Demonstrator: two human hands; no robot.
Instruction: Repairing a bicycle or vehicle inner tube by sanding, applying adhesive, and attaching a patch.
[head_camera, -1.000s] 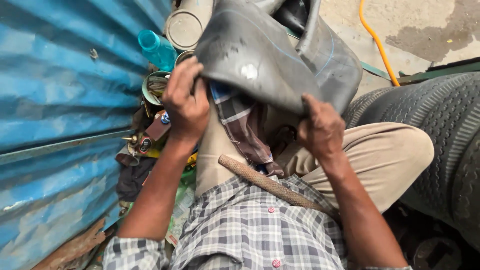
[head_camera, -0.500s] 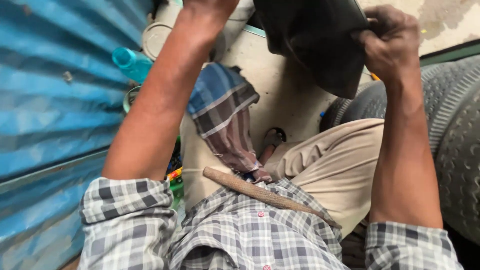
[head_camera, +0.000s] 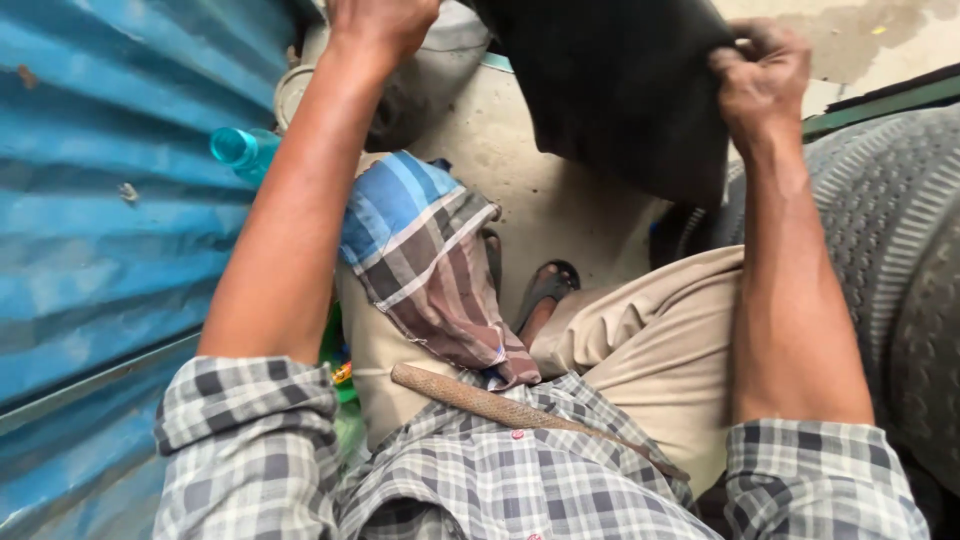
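Both hands up high, w/ a black rubber inner tube (head_camera: 610, 95) stretched between them. Left hand (head_camera: 380, 25) closed in a fist at top edge of frame, gripping tube's left side; the grip itself is partly cut off, so exact finger hold hard to tell. Right hand (head_camera: 762, 70) pinches tube's right edge, fingers curled tight over the rubber. Tube hangs in front of the person, above the knees, over a concrete floor (head_camera: 540, 190). Checked cloth (head_camera: 430, 270), blue/brown/white, lies draped over left thigh. Rough brown tool, prob. a rasp (head_camera: 500, 405), rests across the lap, just below the cloth. Sandal (head_camera: 548, 285) on the floor past the knee. Big treaded tyre (head_camera: 890, 260) close on right. Blue corrugated sheet (head_camera: 110, 200) on left, w/ a teal plastic bottle (head_camera: 243, 150) beside it.
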